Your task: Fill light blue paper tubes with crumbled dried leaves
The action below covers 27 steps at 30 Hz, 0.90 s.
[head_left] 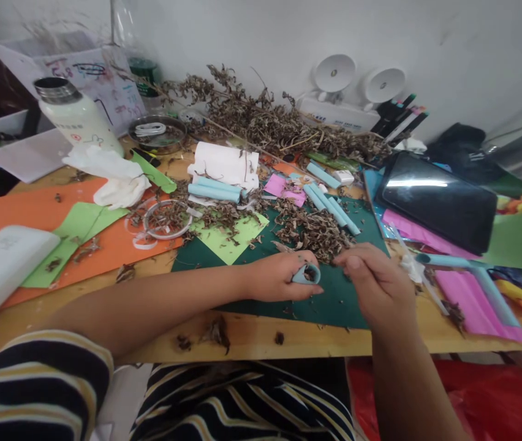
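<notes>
A rolled light-blue paper tube is wrapped in the fingers of my left hand, its open end facing me with dried leaf bits inside. My right hand is pinched at the near right edge of a heap of dried leaves, with dark crumbs showing at its fingertips. Both hands are above a dark green sheet, a short gap between them. Behind the heap lie more blue paper tubes. Left of it, leaf crumbs cover part of a lime-green paper square.
Dried branches run along the wall. At left stand a white bottle, a white power bank and a tape roll on orange paper. A black tablet and pink paper lie at right.
</notes>
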Each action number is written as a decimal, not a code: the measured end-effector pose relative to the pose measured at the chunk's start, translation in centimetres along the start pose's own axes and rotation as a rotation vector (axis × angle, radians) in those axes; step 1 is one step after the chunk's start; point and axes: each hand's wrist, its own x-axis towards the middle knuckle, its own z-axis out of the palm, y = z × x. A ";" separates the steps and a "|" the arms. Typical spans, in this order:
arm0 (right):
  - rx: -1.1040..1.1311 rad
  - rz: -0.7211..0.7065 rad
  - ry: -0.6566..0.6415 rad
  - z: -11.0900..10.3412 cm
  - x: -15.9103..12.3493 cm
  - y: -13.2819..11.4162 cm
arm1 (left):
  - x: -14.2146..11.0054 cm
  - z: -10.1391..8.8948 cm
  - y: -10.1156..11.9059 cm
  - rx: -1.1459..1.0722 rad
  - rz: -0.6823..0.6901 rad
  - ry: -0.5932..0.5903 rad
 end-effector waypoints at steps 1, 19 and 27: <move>0.027 0.052 -0.016 0.2 0.0 0.6 | 0.0 0.0 0.0 0.001 -0.011 -0.003; -0.270 -0.308 -0.289 -0.7 2.4 -2.6 | 0.1 -0.1 0.0 0.042 -0.028 -0.035; -0.200 -0.335 -0.318 0.4 3.5 -3.0 | 0.0 0.0 -0.4 0.060 0.023 -0.074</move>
